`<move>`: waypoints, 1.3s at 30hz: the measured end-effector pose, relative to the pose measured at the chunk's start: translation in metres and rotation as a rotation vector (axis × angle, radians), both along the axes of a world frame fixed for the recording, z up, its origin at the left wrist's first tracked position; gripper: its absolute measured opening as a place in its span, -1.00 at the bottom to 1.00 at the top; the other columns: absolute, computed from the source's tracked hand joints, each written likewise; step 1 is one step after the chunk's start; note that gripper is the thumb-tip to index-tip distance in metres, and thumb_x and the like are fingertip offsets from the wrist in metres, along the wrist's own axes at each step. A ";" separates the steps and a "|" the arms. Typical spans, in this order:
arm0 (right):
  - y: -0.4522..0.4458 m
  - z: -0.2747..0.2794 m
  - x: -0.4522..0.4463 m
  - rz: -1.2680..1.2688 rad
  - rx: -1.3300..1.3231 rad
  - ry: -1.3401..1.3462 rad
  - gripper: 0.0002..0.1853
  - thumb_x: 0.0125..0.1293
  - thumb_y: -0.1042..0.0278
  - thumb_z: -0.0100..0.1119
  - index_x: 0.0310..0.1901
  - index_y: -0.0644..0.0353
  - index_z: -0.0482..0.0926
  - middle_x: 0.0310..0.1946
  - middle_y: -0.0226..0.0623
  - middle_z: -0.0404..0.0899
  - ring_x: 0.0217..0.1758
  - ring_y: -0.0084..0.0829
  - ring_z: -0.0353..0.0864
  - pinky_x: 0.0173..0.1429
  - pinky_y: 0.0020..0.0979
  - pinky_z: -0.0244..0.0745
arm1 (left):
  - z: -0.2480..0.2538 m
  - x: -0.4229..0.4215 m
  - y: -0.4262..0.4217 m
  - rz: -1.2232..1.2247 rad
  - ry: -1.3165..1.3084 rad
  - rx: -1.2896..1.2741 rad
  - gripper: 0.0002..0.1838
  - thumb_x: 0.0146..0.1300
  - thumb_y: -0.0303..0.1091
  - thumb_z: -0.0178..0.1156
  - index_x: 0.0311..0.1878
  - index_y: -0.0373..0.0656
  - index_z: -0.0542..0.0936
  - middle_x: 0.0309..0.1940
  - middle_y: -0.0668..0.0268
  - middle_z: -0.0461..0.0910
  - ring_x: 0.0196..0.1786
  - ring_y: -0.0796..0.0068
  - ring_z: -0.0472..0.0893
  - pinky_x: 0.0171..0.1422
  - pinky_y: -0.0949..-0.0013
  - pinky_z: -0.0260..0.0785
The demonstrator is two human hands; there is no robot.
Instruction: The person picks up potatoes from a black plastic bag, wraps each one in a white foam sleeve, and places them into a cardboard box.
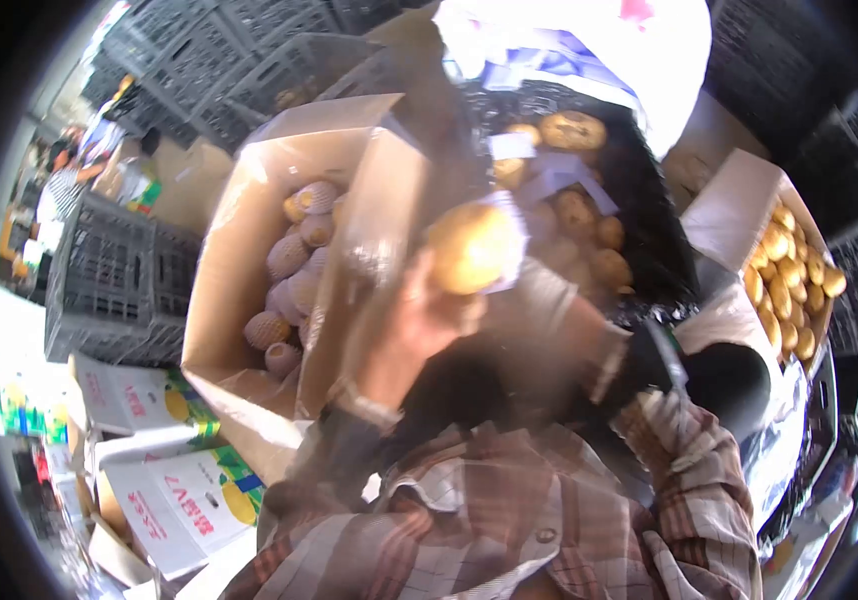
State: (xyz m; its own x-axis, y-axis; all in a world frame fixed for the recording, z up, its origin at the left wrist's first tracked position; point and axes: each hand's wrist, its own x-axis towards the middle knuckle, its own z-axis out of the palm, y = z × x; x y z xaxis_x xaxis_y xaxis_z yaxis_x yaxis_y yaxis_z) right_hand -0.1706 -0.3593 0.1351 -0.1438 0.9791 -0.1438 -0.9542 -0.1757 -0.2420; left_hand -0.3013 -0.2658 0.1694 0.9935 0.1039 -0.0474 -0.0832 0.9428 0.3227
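My left hand [401,335] is closed around a large yellow potato [467,250], held up in front of me beside the cardboard box. White netting or wrap [512,235] shows along the potato's right side. My right hand [567,320], smeared by motion, is just below and right of it; its fingers cannot be made out. Behind the hands, a black-lined crate [654,200] holds several loose potatoes [574,130] and pale paper or wrap pieces [556,175]. At left, the tall open cardboard box [239,260] contains several potatoes in pale foam nets [289,255].
A second open box [734,205] at right is filled with bare potatoes [794,285]. Printed cartons [184,505] lie at lower left. Black plastic crates [99,280] stand at left and behind. Another person [61,185] is far left. A bright white sheet or bag [589,45] hangs over the crate.
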 end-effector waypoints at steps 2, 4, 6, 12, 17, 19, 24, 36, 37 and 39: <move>0.018 -0.008 -0.011 -0.350 0.230 -0.460 -0.65 0.29 0.18 0.02 0.02 0.20 0.42 -0.10 -0.24 0.53 -0.02 -0.34 0.52 0.05 -0.25 0.47 | 0.001 -0.028 0.013 -0.026 -0.019 0.003 -0.37 0.12 0.02 0.15 0.16 -0.17 0.29 -0.25 0.12 0.54 -0.55 0.38 0.52 -0.58 0.38 0.41; 0.021 0.041 -0.013 -0.505 0.028 -0.213 -0.77 0.19 0.29 0.14 -0.17 0.22 0.52 -0.27 -0.33 0.58 -0.23 -0.45 0.56 -0.07 -0.34 0.51 | 0.007 -0.055 0.023 0.170 0.113 0.152 -0.38 0.08 -0.02 0.19 0.14 -0.17 0.31 -0.21 0.16 0.54 -0.56 0.43 0.48 -0.62 0.41 0.36; 0.026 0.062 -0.025 -0.669 0.076 -0.684 -0.83 0.16 0.30 0.16 -0.31 0.21 0.56 -0.39 -0.32 0.59 -0.30 -0.46 0.57 -0.16 -0.38 0.50 | 0.016 -0.070 0.034 0.583 0.462 0.539 -0.42 0.06 -0.12 0.20 0.12 -0.18 0.33 -0.20 0.23 0.52 -0.53 0.48 0.48 -0.62 0.44 0.29; 0.036 0.073 -0.063 -0.462 0.501 -1.430 -0.86 0.05 0.19 0.18 -0.44 0.05 0.58 -0.47 -0.22 0.57 -0.41 -0.22 0.57 -0.25 -0.35 0.48 | 0.028 -0.105 0.077 1.085 0.872 1.338 -0.47 0.07 -0.43 0.03 0.19 -0.18 0.28 0.00 0.22 0.40 -0.07 0.45 0.45 -0.07 0.43 0.36; 0.023 0.003 0.126 0.381 -0.631 -2.242 -0.77 0.09 0.23 0.13 -0.19 -0.02 0.60 -0.29 -0.28 0.61 -0.22 -0.26 0.61 -0.19 -0.30 0.51 | 0.050 -0.133 0.141 0.500 1.293 1.655 -0.53 0.16 -0.40 0.03 0.19 -0.21 0.35 -0.16 0.23 0.52 -0.28 0.53 0.51 -0.35 0.56 0.38; -0.012 -0.054 0.188 0.280 -0.747 -2.492 -0.74 -0.11 0.36 0.35 -0.29 0.14 0.65 -0.29 -0.14 0.63 -0.19 -0.28 0.64 -0.23 -0.33 0.55 | 0.064 -0.073 0.118 0.449 1.138 1.598 -0.66 0.19 -0.40 0.07 0.04 -0.27 0.50 -0.14 0.22 0.54 -0.17 0.51 0.54 -0.24 0.56 0.42; -0.046 -0.138 0.230 0.327 -1.152 -2.483 -0.72 0.21 0.35 0.00 -0.06 0.14 0.56 -0.09 -0.22 0.56 -0.01 -0.25 0.56 -0.02 -0.29 0.51 | -0.005 0.125 0.027 0.069 -0.147 2.341 -0.72 0.13 -0.38 0.09 -0.06 -0.12 0.53 -0.25 0.10 0.50 -0.36 0.14 0.54 -0.25 0.33 0.44; -0.030 -0.135 0.244 0.000 -1.126 -2.445 -0.74 0.22 0.21 -0.03 -0.18 0.08 0.60 -0.17 -0.15 0.58 -0.11 -0.19 0.58 -0.02 -0.27 0.46 | -0.150 0.246 0.022 -0.402 0.368 2.898 -0.81 0.23 -0.42 -0.06 -0.30 -0.16 0.57 -0.29 0.12 0.54 -0.20 0.20 0.61 -0.18 0.23 0.48; -0.034 -0.083 0.236 -0.061 -1.095 -2.267 -0.71 0.20 0.14 0.01 -0.14 0.08 0.58 -0.15 -0.13 0.57 -0.10 -0.16 0.57 0.03 -0.24 0.43 | -0.142 0.246 0.027 -0.266 0.358 2.941 -0.82 0.22 -0.42 -0.06 -0.32 -0.17 0.56 -0.28 0.12 0.53 -0.23 0.19 0.61 -0.22 0.24 0.49; -0.040 -0.057 0.235 -0.469 -0.868 -1.959 -0.59 0.11 0.09 0.12 -0.07 0.17 0.53 -0.11 -0.08 0.55 -0.04 -0.15 0.54 0.10 -0.25 0.40 | -0.117 0.241 0.035 -0.095 0.366 2.994 -0.84 0.21 -0.43 -0.04 -0.34 -0.18 0.55 -0.26 0.13 0.50 -0.28 0.18 0.62 -0.27 0.23 0.49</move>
State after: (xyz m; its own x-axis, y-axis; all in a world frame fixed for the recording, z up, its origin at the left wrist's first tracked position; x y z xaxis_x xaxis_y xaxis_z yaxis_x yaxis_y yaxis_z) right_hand 0.0641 -0.3990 0.0783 0.8513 0.5201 -0.0695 0.3337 -0.6388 -0.6932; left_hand -0.0606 -0.2305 0.0525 0.9899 0.1406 -0.0176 0.1341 -0.9696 -0.2047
